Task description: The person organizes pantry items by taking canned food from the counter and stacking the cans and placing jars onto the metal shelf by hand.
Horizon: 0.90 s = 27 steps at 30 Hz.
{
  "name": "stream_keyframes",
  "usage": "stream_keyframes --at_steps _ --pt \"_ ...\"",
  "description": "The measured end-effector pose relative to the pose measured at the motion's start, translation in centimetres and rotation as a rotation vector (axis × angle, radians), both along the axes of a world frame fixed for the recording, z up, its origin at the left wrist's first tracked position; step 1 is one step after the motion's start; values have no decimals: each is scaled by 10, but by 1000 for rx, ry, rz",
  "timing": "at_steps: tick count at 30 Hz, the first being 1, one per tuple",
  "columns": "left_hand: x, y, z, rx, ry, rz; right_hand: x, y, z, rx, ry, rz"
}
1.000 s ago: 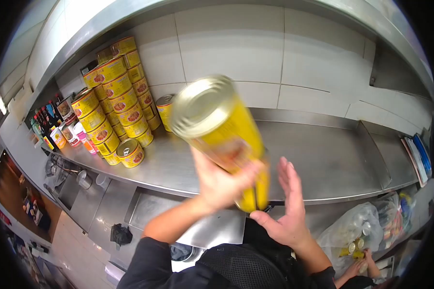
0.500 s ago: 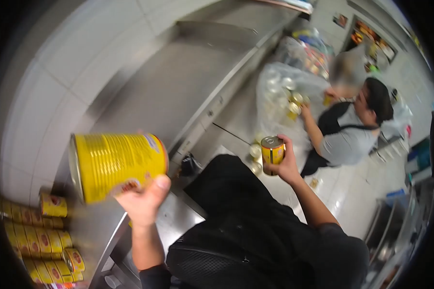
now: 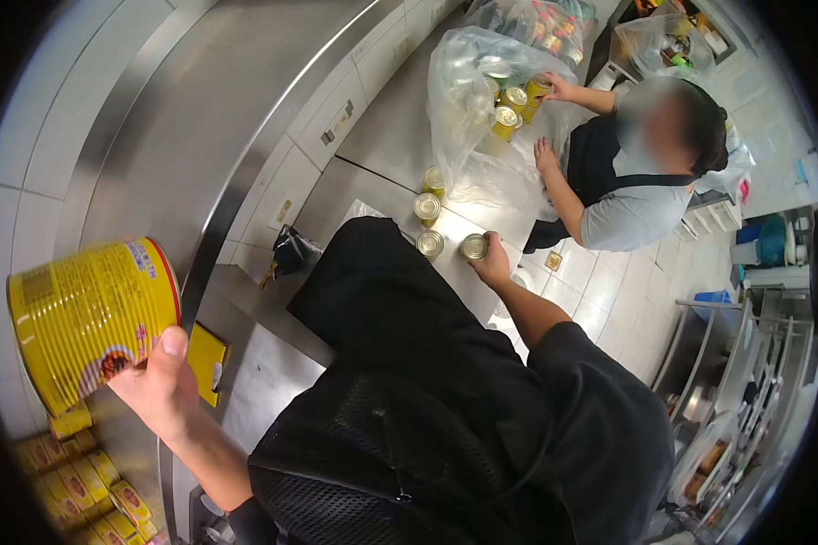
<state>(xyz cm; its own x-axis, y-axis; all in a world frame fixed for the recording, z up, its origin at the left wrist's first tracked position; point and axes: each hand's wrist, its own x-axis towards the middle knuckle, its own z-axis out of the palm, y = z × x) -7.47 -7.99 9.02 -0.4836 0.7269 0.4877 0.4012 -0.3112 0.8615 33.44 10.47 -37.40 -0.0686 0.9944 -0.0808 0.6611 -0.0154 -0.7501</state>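
Observation:
My left hand (image 3: pixel 159 386) grips a large yellow can (image 3: pixel 91 318) with a red rim, tilted on its side and raised at the left. The fingers behind it are hidden; the thumb presses on its lower edge. Further off, my right hand (image 3: pixel 493 263) is closed around a small can (image 3: pixel 473 246), whose metal lid faces up. Just left of that can stands another small can (image 3: pixel 430 243), with a third can (image 3: pixel 427 210) and one more beyond it. Whether the held can rests on the pale surface (image 3: pixel 491 213) I cannot tell.
A co-worker's hand (image 3: pixel 559 88) holds a yellow can beside a clear plastic bag (image 3: pixel 463 109) with several cans. Stacked yellow cans (image 3: pixel 86 481) fill the lower left. A steel counter (image 3: pixel 182 109) runs along the left wall; metal racks (image 3: pixel 745 381) stand at right.
My right hand has lowered the small can beside the others. The large can in my left hand has shifted left in view. The view has turned, and the co-worker now grasps a can by the bag.

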Motion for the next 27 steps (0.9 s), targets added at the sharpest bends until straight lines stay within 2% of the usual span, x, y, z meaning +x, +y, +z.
stream_keyframes --at_steps 2,4,5,7,9,11,13,14,15,16,17,19,20,21,23,25,27 --pt "7 7 3 19 50 -15 -2 12 -9 21 17 38" --pt "11 9 3 33 90 -17 -9 17 -9 -97 33 -79" --pt "12 7 2 -12 160 -11 -13 17 -10 -100 28 -72" --pt "13 0 -8 -148 264 61 -29 20 6 24 192 -174" --pt "41 24 -2 -93 421 -140 -48 14 57 188 262 -70" --pt "69 44 6 -430 530 -264 -68 5 131 266 492 15" --pt "66 69 -75 -358 352 -373 -74 -2 193 440 677 235" --pt "74 88 -92 -389 354 -392 -77 -8 230 564 748 390" --pt "85 105 -106 -418 359 -410 -84 -17 253 499 809 504" --pt "94 113 -124 -403 464 -445 -92 -27 274 426 705 547" --pt "101 118 -142 -382 572 -475 -102 -31 282 519 524 528" --pt "103 115 -181 -462 502 -578 -107 -35 243 174 726 287" --pt "105 112 -172 -477 578 -586 -105 -38 226 237 673 158" --pt "106 105 -157 -499 650 -593 -99 -36 212 245 673 159" --pt "95 84 -109 -452 759 -399 -81 -43 183 91 469 -59" --pt "66 51 -63 -236 784 -160 -67 -40 156 -89 199 -199" --pt "35 -5 -29 -35 813 86 -50 -30 84 -112 -8 -189"
